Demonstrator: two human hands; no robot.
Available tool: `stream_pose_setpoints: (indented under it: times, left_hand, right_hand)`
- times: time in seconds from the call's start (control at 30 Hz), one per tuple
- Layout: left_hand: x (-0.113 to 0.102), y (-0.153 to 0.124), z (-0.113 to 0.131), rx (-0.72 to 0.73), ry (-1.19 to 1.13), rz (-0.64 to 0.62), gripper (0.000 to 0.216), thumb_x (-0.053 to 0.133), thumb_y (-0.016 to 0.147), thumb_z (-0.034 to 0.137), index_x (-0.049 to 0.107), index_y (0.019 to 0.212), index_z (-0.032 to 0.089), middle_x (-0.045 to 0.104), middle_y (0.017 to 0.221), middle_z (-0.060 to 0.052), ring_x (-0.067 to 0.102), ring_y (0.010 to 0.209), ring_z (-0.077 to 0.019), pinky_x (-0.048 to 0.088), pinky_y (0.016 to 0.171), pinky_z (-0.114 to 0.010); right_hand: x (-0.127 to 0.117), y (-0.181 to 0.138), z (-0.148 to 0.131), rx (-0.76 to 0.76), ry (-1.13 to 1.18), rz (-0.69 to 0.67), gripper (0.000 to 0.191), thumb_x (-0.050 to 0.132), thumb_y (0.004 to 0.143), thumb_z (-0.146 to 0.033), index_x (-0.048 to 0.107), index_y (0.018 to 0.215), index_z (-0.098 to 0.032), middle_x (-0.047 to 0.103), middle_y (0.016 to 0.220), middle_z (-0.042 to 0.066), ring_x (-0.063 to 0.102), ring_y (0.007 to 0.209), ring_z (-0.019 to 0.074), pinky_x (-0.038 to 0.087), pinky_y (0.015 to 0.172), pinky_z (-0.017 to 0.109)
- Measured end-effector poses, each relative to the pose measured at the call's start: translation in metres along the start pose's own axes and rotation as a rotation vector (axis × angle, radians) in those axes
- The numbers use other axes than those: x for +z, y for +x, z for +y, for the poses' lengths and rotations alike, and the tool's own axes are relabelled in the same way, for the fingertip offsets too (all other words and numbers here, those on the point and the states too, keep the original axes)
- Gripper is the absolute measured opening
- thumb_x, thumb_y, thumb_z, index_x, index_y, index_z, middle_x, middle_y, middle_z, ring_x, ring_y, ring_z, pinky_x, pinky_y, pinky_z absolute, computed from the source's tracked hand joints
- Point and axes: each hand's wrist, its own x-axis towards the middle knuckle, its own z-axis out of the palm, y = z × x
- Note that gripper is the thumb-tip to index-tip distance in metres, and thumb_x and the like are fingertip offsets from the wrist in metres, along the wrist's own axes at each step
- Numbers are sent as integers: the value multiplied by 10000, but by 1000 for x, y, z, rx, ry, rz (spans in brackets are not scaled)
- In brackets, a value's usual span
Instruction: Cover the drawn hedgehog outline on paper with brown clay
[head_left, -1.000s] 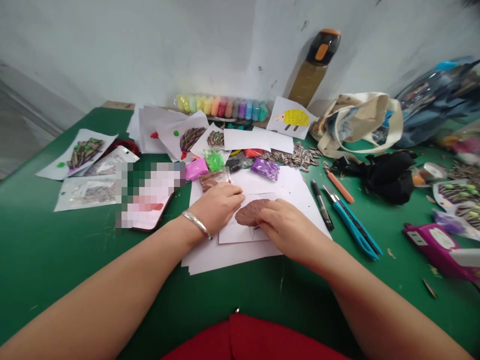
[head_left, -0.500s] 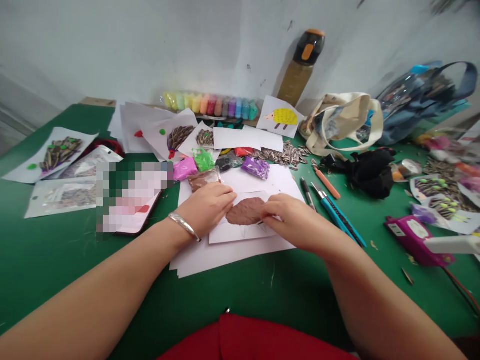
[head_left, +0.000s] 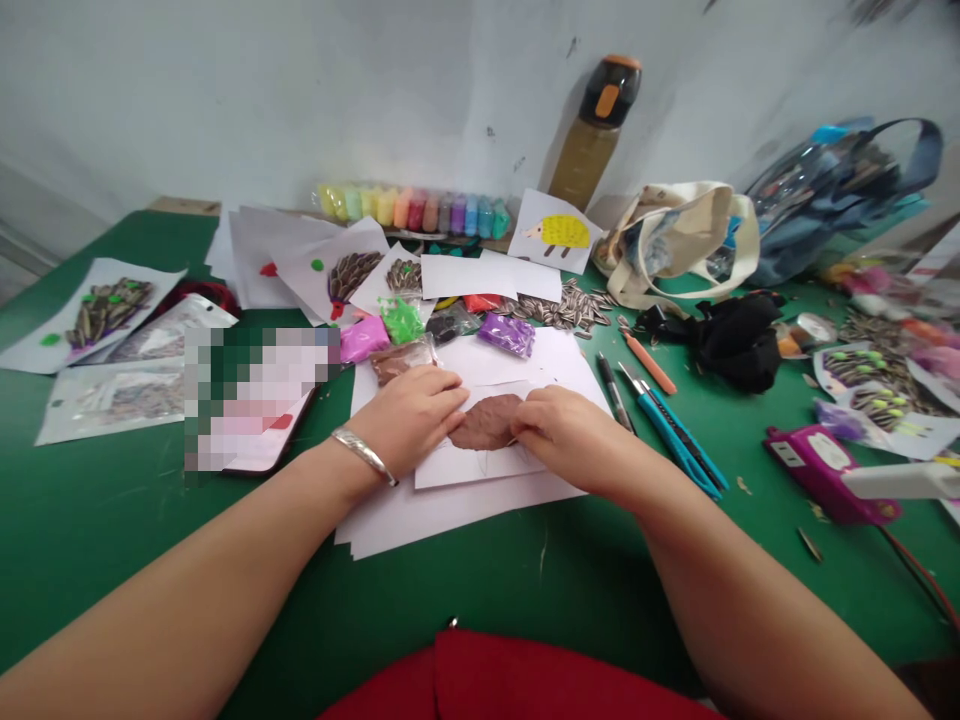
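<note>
A flattened oval of brown modelling clay [head_left: 487, 422] lies on a small white sheet [head_left: 459, 470] with faint drawn lines. My left hand [head_left: 420, 408], with a silver bracelet at the wrist, rests on the paper with its fingers stretched to the clay's left edge. At the opposite edge, the bent fingers of my right hand [head_left: 559, 425] are pinched on the clay; their tips are partly hidden. Behind my left hand sits a packet of brown clay [head_left: 401, 362]. Pink clay [head_left: 364, 340], green clay [head_left: 403, 320] and purple clay [head_left: 506, 335] lie in packets farther back.
To the right are a pen [head_left: 615, 393], a blue cutter knife [head_left: 675, 430] and an orange tool [head_left: 649, 362]. A phone [head_left: 259, 425] lies left. Sunflower seeds [head_left: 574, 305], a bottle [head_left: 592, 135] and a cloth bag [head_left: 675, 240] stand behind. A purple device [head_left: 829, 475] is far right.
My right hand has shifted slightly at the clay's right edge, its fingers curled more tightly. My left hand stays at the left edge. The whole view has moved a little.
</note>
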Motion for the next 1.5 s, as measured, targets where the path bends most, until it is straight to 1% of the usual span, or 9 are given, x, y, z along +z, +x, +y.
stream_pose_setpoints:
  times: [0.2, 0.3, 0.47, 0.63, 0.83, 1.13, 1.23, 1.37, 1.5]
  left_hand:
    - [0, 0, 0, -7, -2, -8, 259, 404, 964, 219, 640, 1015, 126, 618, 1026, -125, 551, 974, -245, 450, 892, -420]
    - [0, 0, 0, -4, -4, -11, 262, 401, 963, 205, 639, 1032, 122, 618, 1048, -130, 553, 995, -247, 447, 906, -425]
    - [0, 0, 0, -11, -22, 11, 253, 406, 958, 195, 640, 1037, 142, 629, 1053, -123, 563, 994, -243, 456, 906, -429]
    - [1, 1, 0, -10, -27, 7, 241, 420, 950, 188, 646, 1016, 137, 632, 1047, -126, 566, 983, -245, 459, 900, -432]
    - [3, 0, -2, 3, -14, 22, 230, 430, 946, 181, 639, 1026, 127, 629, 1043, -125, 564, 987, -247, 460, 902, -427]
    - [3, -1, -1, 5, -17, 28, 242, 420, 948, 182, 645, 1022, 134, 633, 1049, -126, 567, 994, -247, 462, 905, -439]
    - [3, -1, -2, 4, -24, 31, 243, 422, 945, 183, 648, 1020, 135, 635, 1050, -128, 568, 1004, -253, 460, 907, -445]
    - [3, 0, -1, 0, -35, 39, 246, 417, 943, 187, 653, 998, 142, 639, 1035, -128, 572, 987, -253, 468, 893, -448]
    - [2, 0, -1, -2, -21, 21, 251, 408, 948, 189, 649, 999, 143, 636, 1034, -123, 566, 983, -246, 464, 898, -440]
  right_hand:
    - [-11, -2, 4, 74, 71, 24, 179, 504, 818, -86, 648, 773, -184, 631, 791, 33, 542, 804, 174, 370, 716, 272]
    - [-11, -2, 6, 87, 54, 53, 175, 506, 817, -90, 648, 777, -184, 627, 784, 35, 540, 802, 177, 370, 714, 274]
    - [-2, 0, 6, 34, -15, 19, 220, 481, 823, -74, 652, 755, -194, 605, 734, 26, 525, 762, 172, 362, 697, 274]
    - [0, 3, 4, 19, 2, 96, 234, 482, 828, -76, 676, 790, -202, 616, 746, 24, 538, 761, 172, 380, 700, 271]
    - [6, 7, -3, -36, 41, 135, 254, 472, 856, -100, 690, 783, -206, 657, 767, 16, 570, 741, 153, 402, 698, 259]
    - [8, 7, -8, -26, -33, 146, 217, 490, 882, -160, 693, 825, -213, 664, 774, 19, 568, 747, 161, 377, 666, 267]
    - [9, 7, -8, -52, -24, 143, 234, 475, 888, -152, 688, 808, -206, 665, 794, 26, 559, 745, 154, 363, 661, 263]
    - [12, 8, -9, -26, -27, 156, 237, 473, 902, -165, 700, 884, -229, 667, 824, 22, 550, 768, 164, 350, 683, 278]
    - [13, 9, -9, -56, 11, 123, 290, 446, 915, -131, 698, 986, -256, 670, 887, 20, 549, 809, 160, 337, 714, 282]
